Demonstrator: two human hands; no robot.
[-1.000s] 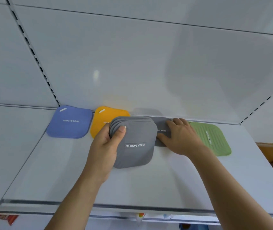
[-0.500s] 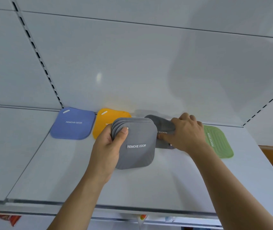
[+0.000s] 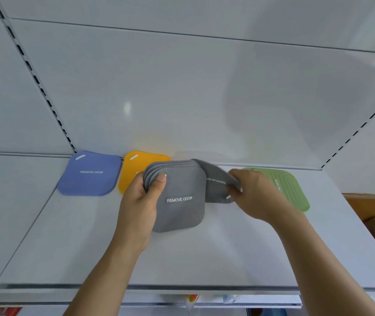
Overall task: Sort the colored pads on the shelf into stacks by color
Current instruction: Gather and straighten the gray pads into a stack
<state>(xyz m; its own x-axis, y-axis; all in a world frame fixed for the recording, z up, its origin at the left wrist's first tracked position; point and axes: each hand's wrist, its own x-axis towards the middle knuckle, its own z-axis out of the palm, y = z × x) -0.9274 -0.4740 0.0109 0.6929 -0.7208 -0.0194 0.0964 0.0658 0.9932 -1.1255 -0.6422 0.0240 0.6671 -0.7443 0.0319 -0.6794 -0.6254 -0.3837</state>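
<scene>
My two bare forearms enter from five and seven o'clock, sleeveless; my left hand point(image 3: 139, 201) and right hand point(image 3: 256, 195) show pale, glossy fingernails.

You get bright, even light; a small glare spot point(image 3: 127, 108) and soft shadow point(image 3: 284, 92) mark the back panel point(image 3: 182, 76), edges bend, perhaps slightly soft.

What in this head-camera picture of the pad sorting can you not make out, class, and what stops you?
- Orange pad, head view: its lettering and right part, covered by the gray stack in the left hand.
- Green pad: left part behind the right hand; lettering partly hidden.
- Single gray pad: bent, lettering blurred.
- Items below the shelf: cut off by the bottom edge.
</scene>
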